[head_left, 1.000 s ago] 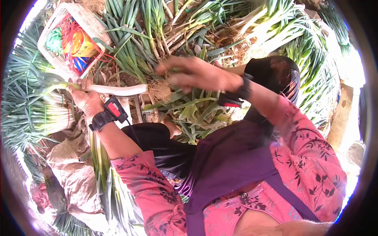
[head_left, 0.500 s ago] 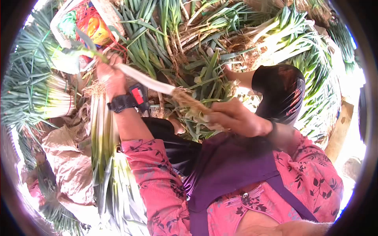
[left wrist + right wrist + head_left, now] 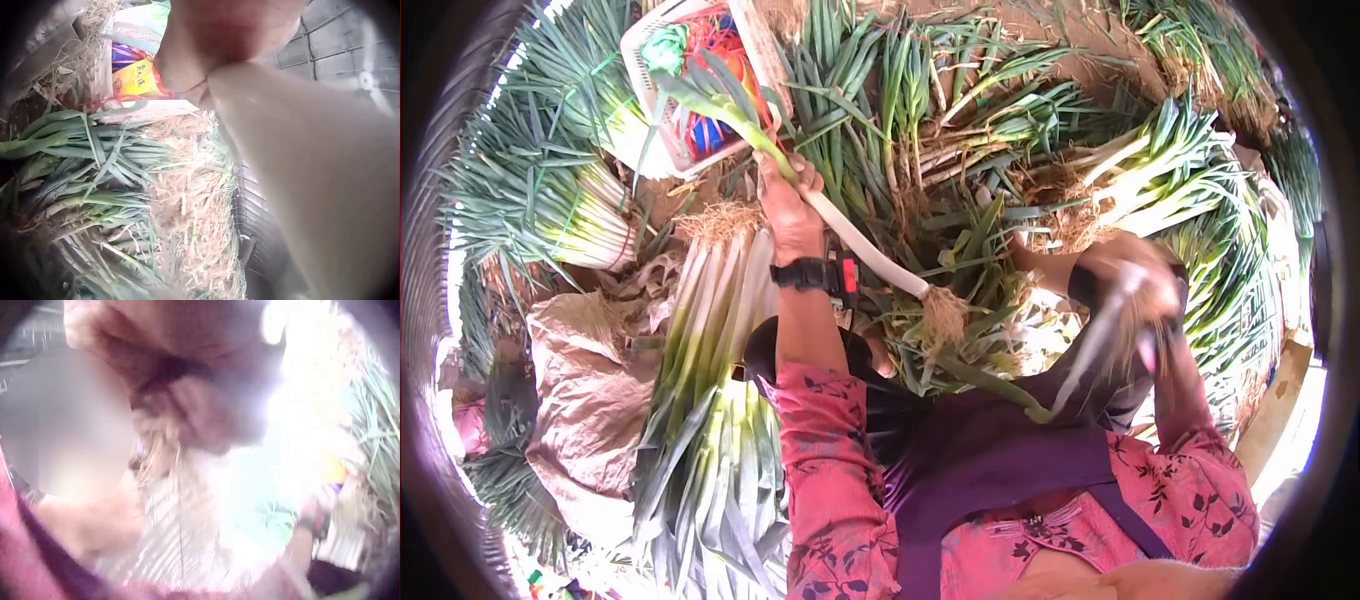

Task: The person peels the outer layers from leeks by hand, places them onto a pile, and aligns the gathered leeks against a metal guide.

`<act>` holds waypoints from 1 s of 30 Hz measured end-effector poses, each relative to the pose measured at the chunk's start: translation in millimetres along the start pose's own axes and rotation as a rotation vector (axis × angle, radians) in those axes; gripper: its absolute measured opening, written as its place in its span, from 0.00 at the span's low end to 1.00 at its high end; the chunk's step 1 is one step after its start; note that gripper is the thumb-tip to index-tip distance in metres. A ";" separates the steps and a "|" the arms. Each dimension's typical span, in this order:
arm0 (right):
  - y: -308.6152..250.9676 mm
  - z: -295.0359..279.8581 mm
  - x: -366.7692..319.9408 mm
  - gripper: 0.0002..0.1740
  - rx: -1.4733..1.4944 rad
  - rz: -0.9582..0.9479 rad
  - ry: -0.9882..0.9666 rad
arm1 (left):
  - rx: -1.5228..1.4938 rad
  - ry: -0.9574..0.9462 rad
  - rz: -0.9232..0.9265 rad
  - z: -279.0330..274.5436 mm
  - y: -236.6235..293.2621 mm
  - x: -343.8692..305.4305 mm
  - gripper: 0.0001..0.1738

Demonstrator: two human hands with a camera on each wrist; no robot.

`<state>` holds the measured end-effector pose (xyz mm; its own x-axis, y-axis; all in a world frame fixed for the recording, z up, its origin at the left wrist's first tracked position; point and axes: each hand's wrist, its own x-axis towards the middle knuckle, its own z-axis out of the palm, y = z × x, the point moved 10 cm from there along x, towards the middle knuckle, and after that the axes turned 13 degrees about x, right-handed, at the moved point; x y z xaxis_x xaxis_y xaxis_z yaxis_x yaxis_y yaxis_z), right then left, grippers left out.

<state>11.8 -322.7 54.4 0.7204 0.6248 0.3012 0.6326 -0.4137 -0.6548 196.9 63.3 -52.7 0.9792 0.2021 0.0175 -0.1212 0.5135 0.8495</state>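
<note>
In the head view my left hand (image 3: 792,205) grips a thick leek (image 3: 865,250) around its upper stalk, the green leaves pointing up-left and the roots (image 3: 944,314) hanging at the lower right. The left wrist view shows that hand (image 3: 231,37) close up, with the pale stalk (image 3: 300,150) running from it. My right hand (image 3: 1135,275), blurred by motion, is raised by the right knee and holds a second, blurred leek (image 3: 1090,345) at its root end. In the right wrist view the curled fingers (image 3: 194,415) have pale roots (image 3: 159,453) beside them.
A white basket (image 3: 640,75) with coloured ties and packets stands at the upper left. Bundled leeks (image 3: 720,300) lie left of the left forearm, beside a crumpled sack (image 3: 585,400). Tied green onions (image 3: 600,215) lie farther left, and more leeks (image 3: 1170,190) at the right.
The left hand has moved right with its leek, which now slants down. The right hand touched that leek's roots half a second ago; it is now farther right, holding another leek.
</note>
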 end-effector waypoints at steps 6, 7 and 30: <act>64.7 92.2 42.2 0.20 0.630 0.705 -0.025 | -0.168 -0.138 0.081 23.1 17.9 -29.0 0.30; 54.1 104.9 57.6 0.20 0.630 0.700 -0.036 | -0.120 -0.053 0.060 24.9 13.2 -32.2 0.26; -136.5 370.5 368.2 0.09 0.303 -0.629 -0.421 | 0.402 0.854 -0.239 -190.3 214.2 -322.4 0.29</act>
<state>85.3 209.1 -2.1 0.0502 0.9019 0.4291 0.7354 0.2573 -0.6269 -175.8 266.9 23.2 0.5038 0.7479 -0.4322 0.2849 0.3284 0.9005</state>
